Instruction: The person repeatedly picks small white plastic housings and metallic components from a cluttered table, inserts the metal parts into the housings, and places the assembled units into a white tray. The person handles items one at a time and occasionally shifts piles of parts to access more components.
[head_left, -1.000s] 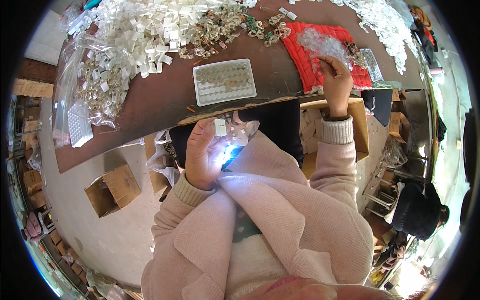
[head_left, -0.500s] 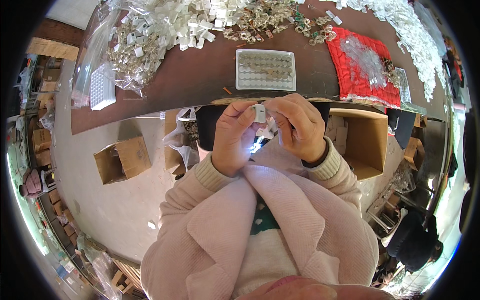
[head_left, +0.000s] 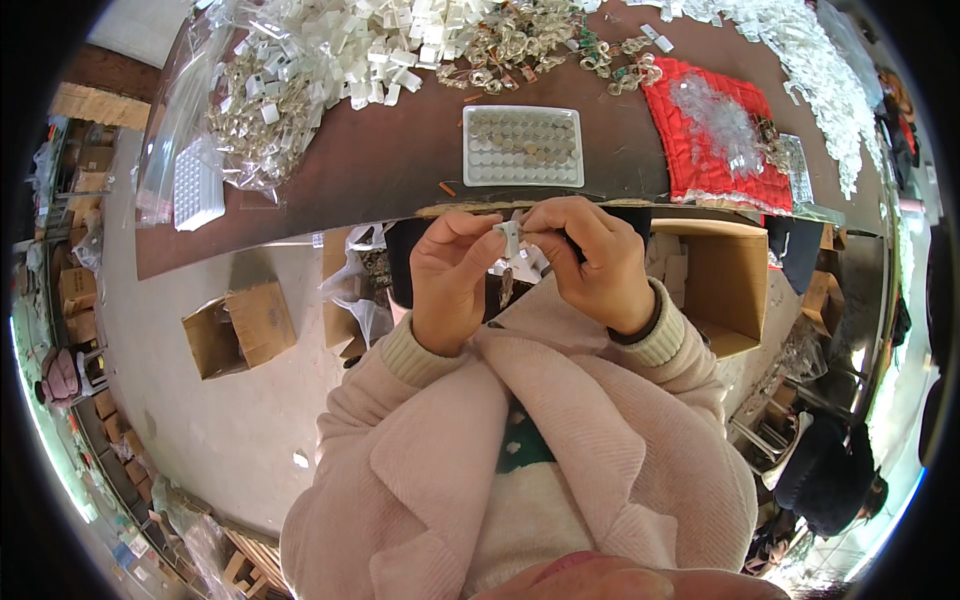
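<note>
Holds a small white casing (head_left: 509,240) just body-side of the desk's (head_left: 370,150) near edge.
Pinches it in the nearly closed left hand (head_left: 448,280); bunches the right hand (head_left: 600,265) beside it, grip uncertain. Shows open desk between the white tray (head_left: 523,184) and the red cloth (head_left: 688,165).

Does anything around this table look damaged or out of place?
Yes. The table edge looks worn: a ragged pale strip shows just beyond the left hand. A small white scrap also lies by itself on the floor, as if dropped.
</note>
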